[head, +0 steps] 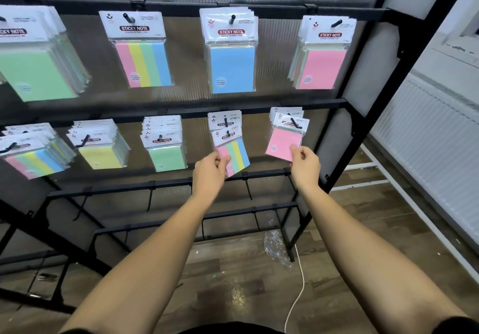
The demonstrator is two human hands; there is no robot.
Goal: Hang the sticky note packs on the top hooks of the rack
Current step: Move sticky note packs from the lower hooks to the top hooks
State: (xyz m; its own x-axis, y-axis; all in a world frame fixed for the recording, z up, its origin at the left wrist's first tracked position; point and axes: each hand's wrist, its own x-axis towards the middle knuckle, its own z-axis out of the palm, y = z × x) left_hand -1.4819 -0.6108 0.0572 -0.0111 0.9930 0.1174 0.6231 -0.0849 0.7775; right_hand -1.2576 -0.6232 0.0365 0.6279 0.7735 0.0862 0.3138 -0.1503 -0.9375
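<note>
My left hand point(211, 171) pinches the lower left corner of a striped sticky note pack point(234, 153) that hangs on a second-row hook of the black rack point(259, 109). My right hand point(304, 164) pinches the bottom edge of a pink sticky note pack point(283, 143) on the neighbouring second-row hook to the right. The top row carries a green pack stack point(33, 74) at far left, a striped pack point(142, 60), a blue pack point(232, 68) and a pink pack stack point(322, 66), each on its own hook.
More packs hang on the second row to the left: striped point(33, 160), yellow point(99, 153), green point(167, 156). Lower rails point(168, 184) hold bare hooks. Crumpled plastic wrap point(276, 249) and a white cable point(298, 289) lie on the wooden floor. A white radiator point(427, 139) stands at right.
</note>
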